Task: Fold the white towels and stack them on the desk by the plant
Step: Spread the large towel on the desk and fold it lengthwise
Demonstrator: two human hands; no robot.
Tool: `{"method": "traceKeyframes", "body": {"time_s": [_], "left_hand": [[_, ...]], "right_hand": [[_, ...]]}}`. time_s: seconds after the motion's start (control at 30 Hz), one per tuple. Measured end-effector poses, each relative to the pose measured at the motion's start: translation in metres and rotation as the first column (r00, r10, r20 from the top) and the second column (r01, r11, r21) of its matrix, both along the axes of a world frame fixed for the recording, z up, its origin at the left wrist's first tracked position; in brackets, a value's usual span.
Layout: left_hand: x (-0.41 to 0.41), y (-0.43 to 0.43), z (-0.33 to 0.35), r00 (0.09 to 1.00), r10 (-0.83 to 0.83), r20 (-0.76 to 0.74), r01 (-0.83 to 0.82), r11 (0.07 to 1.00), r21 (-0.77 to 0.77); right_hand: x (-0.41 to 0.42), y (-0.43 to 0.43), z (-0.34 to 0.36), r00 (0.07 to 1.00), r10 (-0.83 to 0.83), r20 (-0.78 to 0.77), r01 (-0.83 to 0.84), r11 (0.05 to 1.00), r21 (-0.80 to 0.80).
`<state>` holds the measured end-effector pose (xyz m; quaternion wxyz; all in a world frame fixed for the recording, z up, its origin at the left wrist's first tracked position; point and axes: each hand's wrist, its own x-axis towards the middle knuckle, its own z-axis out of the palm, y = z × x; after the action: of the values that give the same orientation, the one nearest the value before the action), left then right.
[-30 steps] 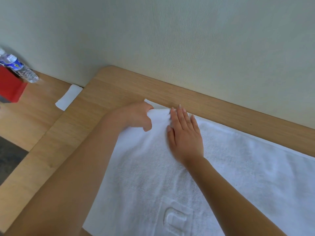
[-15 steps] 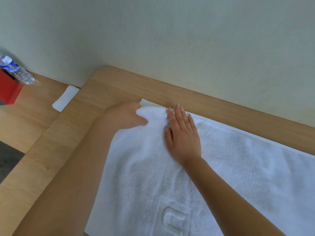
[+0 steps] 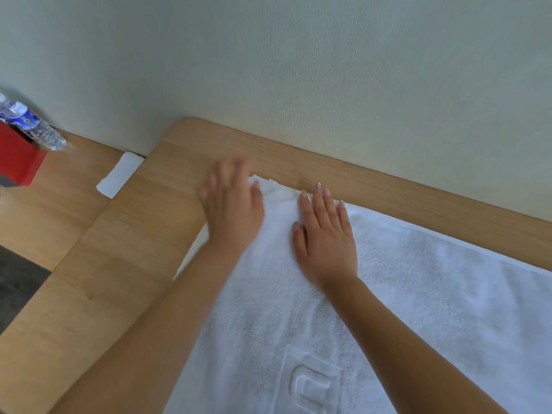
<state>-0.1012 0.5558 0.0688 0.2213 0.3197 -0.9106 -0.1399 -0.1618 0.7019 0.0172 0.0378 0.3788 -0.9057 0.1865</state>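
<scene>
Towel [image 3: 418, 294], white, lies spread flat on the wooden desk [image 3: 134, 249], its far edge running close along the wall [image 3: 298, 70]. An embossed emblem [image 3: 310, 383] near the bottom edge shows a squared U-like shape; no letters can be read. The right hand [image 3: 325, 237] rests palm down on the towel near its far edge, fingers straight and together, holding nothing. The left hand [image 3: 231, 210] is blurred over the towel's far left corner, fingers spread and gripping nothing; whether it touches the cloth I cannot tell. Far left, on a lower surface, stand a bottle [image 3: 33, 127] with an unreadable blue label, a red box [image 3: 18, 162] and a white slip [image 3: 121, 174].
</scene>
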Motion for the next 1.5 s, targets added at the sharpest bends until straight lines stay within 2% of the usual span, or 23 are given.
{"method": "traceKeyframes", "body": {"time_s": [0.07, 0.13, 0.23, 0.4, 0.5, 0.57, 0.63, 0.7, 0.77, 0.8, 0.87, 0.97, 1.03, 1.1, 1.23, 1.37, 1.5], "left_hand": [[0.005, 0.030, -0.017, 0.962, -0.272, 0.037, 0.267, 0.958, 0.103], [0.009, 0.048, -0.031, 0.901, -0.377, 0.216, 0.344, 0.923, 0.174], [0.004, 0.048, -0.042, 0.872, -0.313, 0.376, 0.296, 0.950, 0.102], [-0.003, 0.029, -0.042, 0.843, -0.247, 0.477, 0.252, 0.966, 0.056], [-0.002, 0.014, -0.038, 0.844, -0.225, 0.486, 0.209, 0.974, 0.088], [0.000, 0.001, -0.039, 0.855, -0.165, 0.491, 0.138, 0.986, 0.092], [0.005, -0.009, -0.038, 0.862, -0.067, 0.502, 0.015, 0.994, 0.107], [0.010, -0.005, -0.033, 0.869, 0.028, 0.494, -0.069, 0.995, 0.066], [0.016, 0.019, -0.028, 0.903, 0.048, 0.427, -0.028, 0.998, -0.052], [0.019, 0.039, -0.025, 0.933, 0.007, 0.360, 0.021, 0.997, -0.075], [0.026, 0.095, -0.022, 0.967, -0.145, 0.209, 0.149, 0.989, -0.007], [0.050, 0.193, -0.029, 0.914, -0.390, 0.108, 0.374, 0.916, 0.143], [0.070, 0.239, -0.040, 0.879, -0.450, 0.160, 0.429, 0.891, 0.149], [0.083, 0.255, -0.051, 0.864, -0.434, 0.257, 0.427, 0.900, 0.085], [0.083, 0.253, -0.054, 0.869, -0.390, 0.306, 0.398, 0.917, 0.037], [0.085, 0.254, -0.055, 0.863, -0.392, 0.320, 0.408, 0.913, 0.019], [0.087, 0.253, -0.055, 0.874, -0.359, 0.327, 0.383, 0.924, -0.007]], "right_hand": [[0.000, 0.000, 0.000, 1.000, -0.006, 0.015, 0.006, 1.000, -0.009], [-0.001, 0.002, 0.000, 0.999, -0.008, 0.032, 0.008, 1.000, -0.002], [-0.002, 0.003, -0.001, 1.000, -0.015, 0.026, 0.014, 1.000, 0.021], [-0.003, 0.012, 0.004, 0.998, -0.052, 0.025, 0.048, 0.988, 0.144], [-0.007, 0.019, 0.007, 0.999, -0.034, 0.041, 0.025, 0.977, 0.210], [-0.010, 0.026, 0.010, 0.996, 0.017, 0.086, -0.033, 0.980, 0.198], [-0.010, 0.042, 0.016, 0.986, 0.069, 0.154, -0.088, 0.989, 0.121], [-0.001, 0.068, 0.024, 0.982, 0.060, 0.180, -0.057, 0.998, -0.017], [0.016, 0.104, 0.030, 0.981, 0.002, 0.194, 0.023, 0.992, -0.126], [0.027, 0.122, 0.032, 0.979, -0.029, 0.200, 0.060, 0.987, -0.152], [0.046, 0.157, 0.031, 0.977, -0.093, 0.193, 0.123, 0.981, -0.151], [0.068, 0.196, 0.021, 0.968, -0.195, 0.159, 0.209, 0.975, -0.074], [0.079, 0.209, 0.012, 0.971, -0.216, 0.099, 0.215, 0.976, 0.023], [0.086, 0.214, 0.006, 0.976, -0.214, 0.042, 0.209, 0.972, 0.106], [0.087, 0.212, 0.007, 0.971, -0.233, 0.056, 0.226, 0.967, 0.117], [0.081, 0.229, 0.009, 0.990, -0.120, 0.077, 0.110, 0.987, 0.117], [0.082, 0.263, 0.011, 0.998, -0.051, -0.020, 0.054, 0.980, 0.191]]}}
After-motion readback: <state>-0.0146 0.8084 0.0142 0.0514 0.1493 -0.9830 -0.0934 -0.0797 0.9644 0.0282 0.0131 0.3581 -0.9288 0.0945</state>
